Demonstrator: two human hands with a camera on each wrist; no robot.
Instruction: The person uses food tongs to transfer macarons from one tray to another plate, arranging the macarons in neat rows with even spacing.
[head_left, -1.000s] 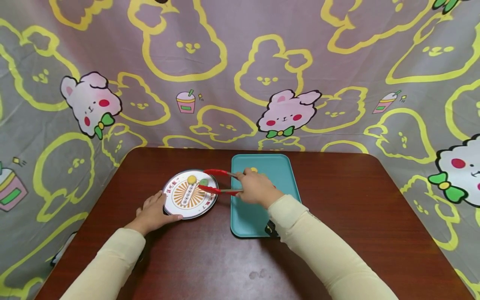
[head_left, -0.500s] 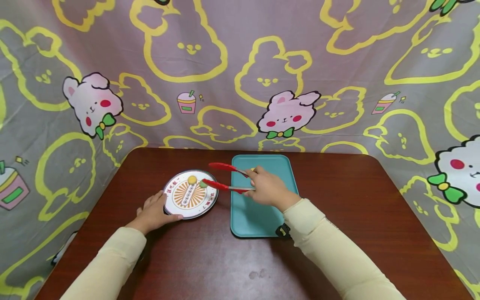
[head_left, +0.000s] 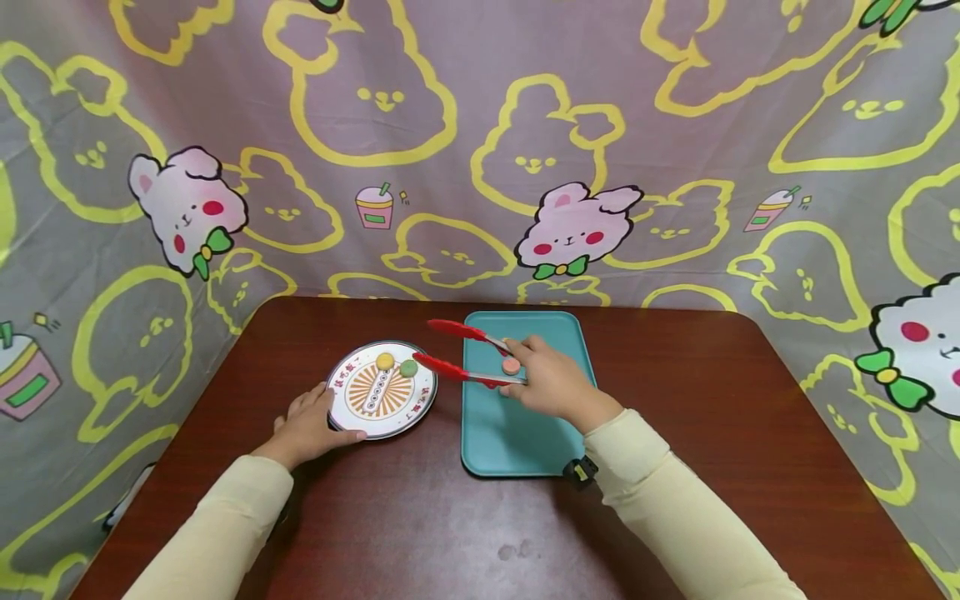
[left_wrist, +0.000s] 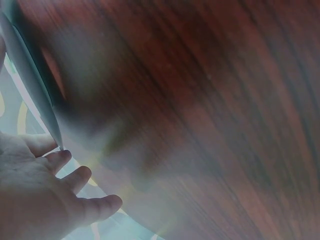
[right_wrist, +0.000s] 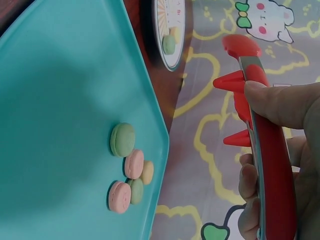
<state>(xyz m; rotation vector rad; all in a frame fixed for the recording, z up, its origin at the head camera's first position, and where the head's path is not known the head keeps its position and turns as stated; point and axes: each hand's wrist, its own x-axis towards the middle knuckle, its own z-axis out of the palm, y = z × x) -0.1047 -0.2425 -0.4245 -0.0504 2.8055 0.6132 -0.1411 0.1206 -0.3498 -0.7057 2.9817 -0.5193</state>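
My left hand (head_left: 306,427) holds the near left rim of a white plate (head_left: 382,423), thumb along its front edge. On the plate, a yellow macaron (head_left: 385,361) lies beside a green macaron (head_left: 408,368). My right hand (head_left: 553,379) grips red-tipped metal tongs (head_left: 442,367) above the tray's left side; their arms stand apart with nothing between the tips. In the right wrist view, the thumb presses along the tongs' red handle (right_wrist: 272,175). Below the hand, two pink macarons (right_wrist: 134,164), two green macarons (right_wrist: 123,140) and a yellow macaron (right_wrist: 147,172) lie on the teal tray (right_wrist: 60,150).
The teal tray stands just right of the plate, with a narrow strip of brown table (head_left: 420,500) between them. A patterned cloth (head_left: 450,150) hangs behind the table and along its sides.
My right hand has drawn the tongs back to the right, away from the plate. Their tips, earlier around the green macaron, now stand clear of it. My left hand stays in place.
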